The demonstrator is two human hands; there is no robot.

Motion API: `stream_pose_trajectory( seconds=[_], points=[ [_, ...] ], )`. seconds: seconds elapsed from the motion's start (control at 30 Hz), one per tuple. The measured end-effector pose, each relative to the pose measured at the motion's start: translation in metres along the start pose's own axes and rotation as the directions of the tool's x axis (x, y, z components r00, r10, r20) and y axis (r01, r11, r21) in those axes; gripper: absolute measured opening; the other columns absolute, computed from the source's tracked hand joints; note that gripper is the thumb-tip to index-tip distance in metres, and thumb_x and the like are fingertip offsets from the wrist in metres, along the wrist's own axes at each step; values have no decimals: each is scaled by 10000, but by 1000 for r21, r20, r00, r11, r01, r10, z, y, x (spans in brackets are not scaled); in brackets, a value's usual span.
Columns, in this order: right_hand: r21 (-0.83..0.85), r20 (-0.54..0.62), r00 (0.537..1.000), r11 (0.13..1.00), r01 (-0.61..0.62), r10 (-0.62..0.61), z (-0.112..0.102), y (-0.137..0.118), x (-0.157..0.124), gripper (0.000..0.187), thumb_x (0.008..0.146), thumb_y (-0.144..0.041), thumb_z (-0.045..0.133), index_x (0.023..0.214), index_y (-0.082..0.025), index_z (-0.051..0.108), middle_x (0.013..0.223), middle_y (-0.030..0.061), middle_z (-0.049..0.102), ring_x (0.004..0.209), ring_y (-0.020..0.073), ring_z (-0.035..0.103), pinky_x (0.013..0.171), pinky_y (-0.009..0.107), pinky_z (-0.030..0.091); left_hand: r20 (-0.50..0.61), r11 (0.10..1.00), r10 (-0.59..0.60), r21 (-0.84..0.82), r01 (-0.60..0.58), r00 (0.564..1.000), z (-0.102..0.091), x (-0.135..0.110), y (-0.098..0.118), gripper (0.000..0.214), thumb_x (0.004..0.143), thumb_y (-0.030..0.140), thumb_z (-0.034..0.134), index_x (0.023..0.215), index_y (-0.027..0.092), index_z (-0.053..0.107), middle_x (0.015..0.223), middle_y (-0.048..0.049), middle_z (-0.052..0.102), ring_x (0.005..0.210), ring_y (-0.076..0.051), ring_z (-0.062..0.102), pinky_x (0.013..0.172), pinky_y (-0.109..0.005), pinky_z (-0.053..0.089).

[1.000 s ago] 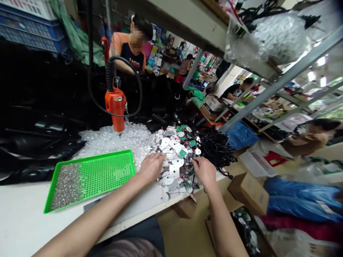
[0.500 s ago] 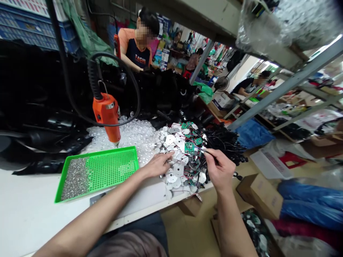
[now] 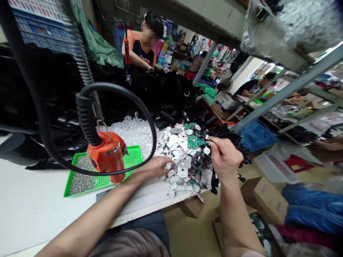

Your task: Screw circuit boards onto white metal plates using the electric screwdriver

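At the left edge of a heap of white plastic parts (image 3: 183,171), my left hand (image 3: 153,167) closes its thumb and fingertips around a small white round part (image 3: 168,165). My right hand (image 3: 226,155) is pinched on a thin dark cable (image 3: 208,140) over the heap's right side. Close to those fingertips lies a green circuit board (image 3: 192,141) with wires. Black cables with plugs (image 3: 214,182) hang down below my right hand.
An orange electric screwdriver (image 3: 107,153) hangs on a spring in front of a green tray (image 3: 131,151) of small metal screws (image 3: 83,175). Clear plastic parts (image 3: 131,132) are piled behind. A co-worker (image 3: 142,46) sits across the table. Cardboard box (image 3: 265,200) stands at right.
The orange screwdriver has swung nearer and now partly covers the green tray. My right hand has risen slightly and moved right with the cable. My left fingers have closed around the white part.
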State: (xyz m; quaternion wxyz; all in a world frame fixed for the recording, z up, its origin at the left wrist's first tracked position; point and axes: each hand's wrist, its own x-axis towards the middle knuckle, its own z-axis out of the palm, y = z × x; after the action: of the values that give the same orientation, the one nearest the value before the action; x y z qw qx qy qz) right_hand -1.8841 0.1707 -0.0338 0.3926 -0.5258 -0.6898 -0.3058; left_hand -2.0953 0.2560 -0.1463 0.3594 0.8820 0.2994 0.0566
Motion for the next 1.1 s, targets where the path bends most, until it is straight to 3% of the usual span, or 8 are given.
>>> stream_pose_trajectory(
  seconds=[0.1, 0.27, 0.43, 0.57, 0.7, 0.83, 0.97, 1.1],
  points=[
    [88, -26, 997, 994, -66, 68, 0, -6, -5, 124, 910, -201, 579, 962, -188, 691, 811, 43, 721, 683, 125, 653, 646, 229, 502, -42, 998, -4, 64, 7, 999, 10, 0, 1, 509, 811, 214, 580, 1318, 211, 532, 1254, -101, 630, 1138, -289, 582, 940, -371, 442],
    [182, -118, 982, 976, -122, 145, 3, -13, -8, 122, 887, -169, 605, 964, -199, 695, 806, 22, 709, 693, 119, 644, 655, 227, 489, 9, 998, -16, 59, 16, 1000, 26, -3, -4, 666, 881, 276, 503, 1496, 230, 252, 1467, -107, 475, 1232, -276, 543, 986, -361, 426],
    [231, -156, 949, 944, -235, 275, 9, -12, -8, 106, 888, -187, 598, 909, -192, 701, 755, 7, 680, 668, 116, 623, 655, 228, 481, 73, 974, -4, 225, -13, 997, 31, -4, -2, 781, 858, 170, 465, 1536, 191, 79, 1332, -143, 598, 1064, -254, 639, 854, -322, 473],
    [254, -100, 937, 919, -301, 335, 15, -11, -12, 142, 907, -252, 575, 885, -186, 698, 761, 13, 681, 665, 122, 634, 657, 238, 496, 19, 915, 34, 403, -38, 999, 33, -6, 11, 642, 842, 56, 400, 1474, 107, 300, 1019, -148, 716, 918, -259, 667, 796, -351, 473],
    [323, -51, 940, 897, -303, 336, 24, -13, -18, 137, 905, -253, 575, 890, -193, 697, 778, 13, 690, 690, 125, 649, 667, 240, 509, -11, 906, 56, 421, -47, 998, 23, -3, 21, 339, 840, 75, 418, 1079, 86, 659, 1051, -193, 682, 975, -286, 636, 862, -410, 455],
    [493, -98, 935, 833, -252, 341, 27, -17, -23, 106, 893, -249, 596, 884, -210, 694, 743, -8, 671, 620, 107, 626, 590, 221, 491, 22, 943, 26, 332, -32, 999, 7, 10, 11, 249, 837, 173, 461, 843, 147, 709, 957, -115, 721, 897, -241, 654, 846, -377, 478],
    [655, -215, 828, 705, -271, 518, 23, -24, -21, 147, 893, -333, 608, 859, -202, 665, 709, -23, 626, 521, 80, 565, 452, 186, 415, 69, 982, -22, 188, 9, 997, 5, 17, -6, 336, 843, 165, 410, 981, 219, 711, 907, -32, 750, 805, -193, 681, 726, -299, 512],
    [733, -274, 781, 647, -208, 561, 22, -34, -12, 222, 869, -409, 636, 810, -195, 633, 617, -40, 578, 479, 69, 501, 396, 160, 348, 35, 995, 13, 97, -16, 999, 13, 3, -8, 527, 803, 101, 417, 1291, 231, 566, 1293, -50, 637, 1129, -215, 615, 954, -352, 475]
  ],
)
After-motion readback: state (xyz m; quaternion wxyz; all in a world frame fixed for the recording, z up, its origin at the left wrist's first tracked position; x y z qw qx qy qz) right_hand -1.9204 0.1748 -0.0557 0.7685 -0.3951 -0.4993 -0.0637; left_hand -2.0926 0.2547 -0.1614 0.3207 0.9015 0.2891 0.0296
